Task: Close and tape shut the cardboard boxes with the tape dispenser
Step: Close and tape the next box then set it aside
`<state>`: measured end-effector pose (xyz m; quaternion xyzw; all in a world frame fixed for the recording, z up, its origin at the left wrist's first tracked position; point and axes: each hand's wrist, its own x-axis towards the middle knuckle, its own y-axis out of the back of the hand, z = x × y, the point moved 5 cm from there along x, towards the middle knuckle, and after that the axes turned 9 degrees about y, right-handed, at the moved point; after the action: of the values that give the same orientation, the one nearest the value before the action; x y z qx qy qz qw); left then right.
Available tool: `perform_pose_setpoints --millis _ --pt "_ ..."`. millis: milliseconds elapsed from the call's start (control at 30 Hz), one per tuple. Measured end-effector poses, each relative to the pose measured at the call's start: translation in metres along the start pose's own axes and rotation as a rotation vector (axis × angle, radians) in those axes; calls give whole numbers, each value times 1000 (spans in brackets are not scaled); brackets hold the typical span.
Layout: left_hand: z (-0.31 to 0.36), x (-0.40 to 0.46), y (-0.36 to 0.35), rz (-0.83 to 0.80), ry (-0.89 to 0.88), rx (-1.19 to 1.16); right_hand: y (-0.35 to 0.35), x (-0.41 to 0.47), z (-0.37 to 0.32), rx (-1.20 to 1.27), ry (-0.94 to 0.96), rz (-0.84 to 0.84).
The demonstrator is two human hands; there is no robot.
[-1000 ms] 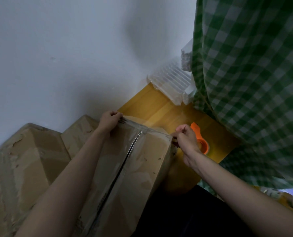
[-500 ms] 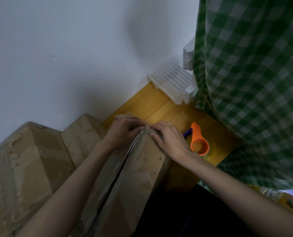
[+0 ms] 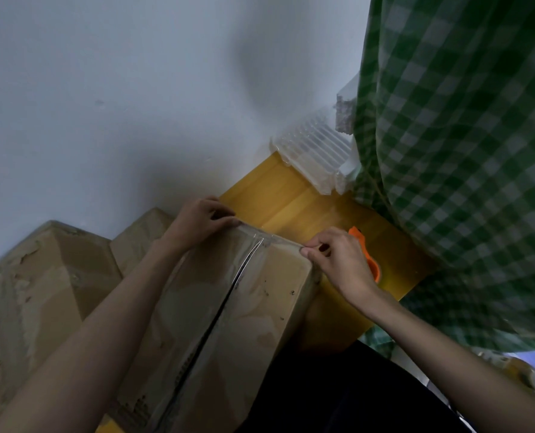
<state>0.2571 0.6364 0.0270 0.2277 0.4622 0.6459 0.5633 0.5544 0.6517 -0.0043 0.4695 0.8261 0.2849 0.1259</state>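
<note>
Head view looks down on a cardboard box (image 3: pixel 228 307) whose two top flaps meet along a dark centre seam, with a glossy strip of clear tape (image 3: pixel 260 242) laid across the far edge of the lid. The left hand (image 3: pixel 197 223) rests curled over the far left corner of the box, fingers bent onto the tape end there; the right hand (image 3: pixel 338 260) sits at the far right corner, thumb and forefinger pinched together at the tape's other end, though whether they grip loose tape or only press it down is hard to tell in this dim light. The two hands are well apart, one at each end of the strip. The orange tape dispenser (image 3: pixel 369 254) lies on the yellow wooden floor (image 3: pixel 275 195) just beside the box, partly hidden behind the right hand and held by neither hand. A second cardboard box (image 3: pixel 41 292) stands to the left against the white wall (image 3: pixel 135 89), and a green checked cloth (image 3: pixel 463 135) hangs at the right. The step in hand looks to be smoothing the cross strip down over the corners. To do it well, the person should keep the left end pinned, draw the right end taut, fold it down the side wall, and rub outward from the seam so no wrinkle lifts.
</note>
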Motion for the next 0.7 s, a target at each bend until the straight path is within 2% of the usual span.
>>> perform_pose_setpoints --millis 167,267,400,533,600,700 --pt "-11 -4 -5 111 134 -107 3 -8 7 107 -57 99" --pt "-8 -12 -10 180 178 -99 0 -10 8 170 -86 80" --pt "-9 -17 -21 175 230 -33 -3 -11 10 143 -67 71" --pt "-13 -20 -32 103 306 203 -4 -6 4 87 -49 25" --pt "-11 -19 -34 99 292 301 -2 -3 3 101 -76 28" --pt "-3 -12 -37 83 118 326 0 -2 4 106 -80 37"
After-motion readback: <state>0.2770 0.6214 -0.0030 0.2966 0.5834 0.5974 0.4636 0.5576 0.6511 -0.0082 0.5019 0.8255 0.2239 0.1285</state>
